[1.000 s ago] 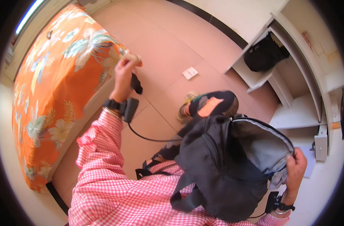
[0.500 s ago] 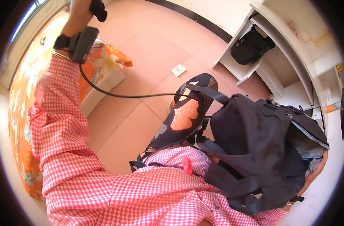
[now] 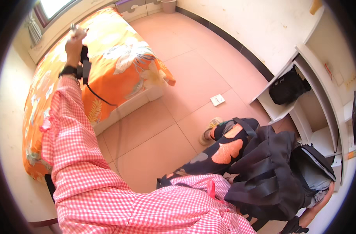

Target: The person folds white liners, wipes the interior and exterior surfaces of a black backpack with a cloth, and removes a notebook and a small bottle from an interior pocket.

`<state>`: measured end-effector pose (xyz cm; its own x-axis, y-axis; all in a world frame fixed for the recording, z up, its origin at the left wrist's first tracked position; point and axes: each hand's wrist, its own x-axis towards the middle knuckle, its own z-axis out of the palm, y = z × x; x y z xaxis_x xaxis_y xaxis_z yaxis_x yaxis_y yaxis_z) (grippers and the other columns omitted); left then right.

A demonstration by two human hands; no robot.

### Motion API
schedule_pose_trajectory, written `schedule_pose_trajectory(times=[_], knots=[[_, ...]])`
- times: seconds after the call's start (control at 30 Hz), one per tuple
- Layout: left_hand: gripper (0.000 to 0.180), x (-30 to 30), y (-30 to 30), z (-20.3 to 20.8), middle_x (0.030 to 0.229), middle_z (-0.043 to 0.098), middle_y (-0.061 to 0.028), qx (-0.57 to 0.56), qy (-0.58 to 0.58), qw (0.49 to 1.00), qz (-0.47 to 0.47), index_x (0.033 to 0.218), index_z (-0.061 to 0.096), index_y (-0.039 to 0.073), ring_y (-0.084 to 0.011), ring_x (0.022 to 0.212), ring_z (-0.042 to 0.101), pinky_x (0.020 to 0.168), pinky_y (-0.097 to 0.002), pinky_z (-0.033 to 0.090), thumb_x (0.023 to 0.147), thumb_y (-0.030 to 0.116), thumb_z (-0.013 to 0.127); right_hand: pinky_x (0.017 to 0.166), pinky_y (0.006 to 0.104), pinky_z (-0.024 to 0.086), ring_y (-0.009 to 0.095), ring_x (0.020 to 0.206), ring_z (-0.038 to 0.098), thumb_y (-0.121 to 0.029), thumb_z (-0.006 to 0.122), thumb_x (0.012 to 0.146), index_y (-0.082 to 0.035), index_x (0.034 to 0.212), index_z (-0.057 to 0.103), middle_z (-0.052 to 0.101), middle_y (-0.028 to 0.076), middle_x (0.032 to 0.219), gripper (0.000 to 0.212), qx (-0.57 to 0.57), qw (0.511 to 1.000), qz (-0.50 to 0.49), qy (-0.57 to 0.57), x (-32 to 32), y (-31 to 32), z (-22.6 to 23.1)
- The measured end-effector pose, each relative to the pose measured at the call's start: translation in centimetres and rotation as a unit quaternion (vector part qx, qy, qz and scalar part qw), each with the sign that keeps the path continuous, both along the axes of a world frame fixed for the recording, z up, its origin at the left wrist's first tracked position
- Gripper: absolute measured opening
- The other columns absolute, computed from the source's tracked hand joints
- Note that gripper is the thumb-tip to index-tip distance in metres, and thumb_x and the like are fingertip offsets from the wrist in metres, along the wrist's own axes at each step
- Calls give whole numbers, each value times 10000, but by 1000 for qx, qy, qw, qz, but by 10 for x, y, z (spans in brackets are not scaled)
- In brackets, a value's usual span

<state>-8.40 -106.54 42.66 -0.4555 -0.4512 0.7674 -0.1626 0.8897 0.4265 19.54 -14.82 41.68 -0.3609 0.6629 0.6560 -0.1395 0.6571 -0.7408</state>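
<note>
My left arm stretches far out over the bed, and my left hand (image 3: 74, 43) is closed around something small and greyish that I cannot make out. A black strap and device (image 3: 83, 70) sit on that wrist, with a cable hanging from it. A black backpack (image 3: 264, 171) rests on my lap, its zipped top open on the right and its grey lining (image 3: 316, 171) showing. My right forearm (image 3: 316, 208) comes up along the bag's right side. The right hand's fingers are hidden by the bag's opening and a crumpled greyish cloth (image 3: 319, 198).
An orange flowered sheet (image 3: 104, 74) covers the bed at left. On the pink tiled floor (image 3: 146, 140) lies a small white square plate (image 3: 217, 100). White shelving (image 3: 322, 97) at right holds a black bag (image 3: 288, 87). A bin (image 3: 169, 6) stands at the far wall.
My left hand has reached farther out over the bed and now shows fully. The view has shifted, so more of the bed and far wall is visible. The backpack remains on my lap.
</note>
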Motion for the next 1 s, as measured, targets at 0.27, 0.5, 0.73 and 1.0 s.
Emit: schedule_pose_trajectory(times=[0.27, 0.5, 0.73, 1.0], knots=[[212, 10, -34, -167, 666, 612, -18, 392, 27, 919, 37, 680, 641, 31, -111, 575, 547, 542, -278, 419, 682, 227, 720, 717, 330, 433, 219, 794, 535, -318, 537, 860, 59, 1032, 581, 561, 102, 908, 417, -74, 995, -36, -52, -23, -33, 24], [251, 1, -108, -188, 768, 669, -158, 73, -190, 962, 180, 776, 677, 41, -241, 717, 665, 622, -372, 502, 831, 251, 551, 747, 324, 398, 198, 836, 483, -295, 550, 848, 41, 1032, 568, 523, 99, 943, 384, -154, 983, -24, -96, -38, -53, 23], [463, 26, -107, -203, 768, 668, -183, 215, -126, 915, 318, 797, 653, -6, -285, 769, 659, 694, -420, 517, 897, 394, 441, 803, 330, 369, 207, 912, 459, -284, 520, 861, 29, 1069, 555, 498, 106, 1016, 377, -118, 987, -9, -105, -47, -50, 16], [620, 33, -28, -131, 1178, 468, -113, 564, 298, 770, -18, 1268, 423, -11, -289, 1052, 475, 859, -493, 420, 865, 445, 541, 868, 338, 336, 217, 998, 430, -270, 487, 877, 15, 1110, 539, 471, 114, 1099, 373, -88, 988, 1, -128, -39, -42, 8]])
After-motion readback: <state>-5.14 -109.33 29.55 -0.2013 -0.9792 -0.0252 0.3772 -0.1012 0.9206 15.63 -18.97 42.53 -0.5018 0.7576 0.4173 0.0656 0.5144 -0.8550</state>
